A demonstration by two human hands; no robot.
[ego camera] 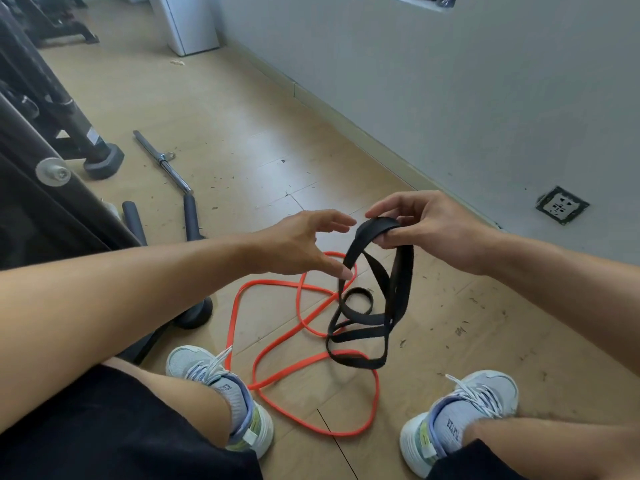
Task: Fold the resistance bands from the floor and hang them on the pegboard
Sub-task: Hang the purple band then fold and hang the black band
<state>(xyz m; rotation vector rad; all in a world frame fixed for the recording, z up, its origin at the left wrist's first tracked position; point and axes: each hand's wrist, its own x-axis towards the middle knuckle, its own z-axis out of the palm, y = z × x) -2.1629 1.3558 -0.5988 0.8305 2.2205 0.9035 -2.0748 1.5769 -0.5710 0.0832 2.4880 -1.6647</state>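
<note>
Hidden or cut off: the pegboard does not show from the head view; the black gym frame (41, 140) runs off the left edge, and a dark opening (433, 0) in the wall is cropped at the top.
Hard to make out: how many loops the black band forms – its strands cross and overlap.
Bands: two – one black resistance band (375, 306) and one orange resistance band (277, 344).
Black band: its top fold is pinched in the right hand (426, 230), thumb above and fingers below; the rest hangs in tangled loops down to the floor (242, 133).
Orange band: lies loose on the floor in several curves between the two shoes, partly behind the black band.
Left hand (304, 244): fingers spread and relaxed, holding nothing; the thumb tip is at a hanging strand of the black band, contact unclear.
Hands: near each other, not touching.
Shoes: two, a left shoe (194, 365) and a right shoe (485, 389), grey with white laces.
Writing: dark lettering on both socks, too small to read.
Bars: one metal bar (162, 161) with dark grips on the floor, left of the bands.
Wall: one socket plate (561, 205) low on it.
</note>
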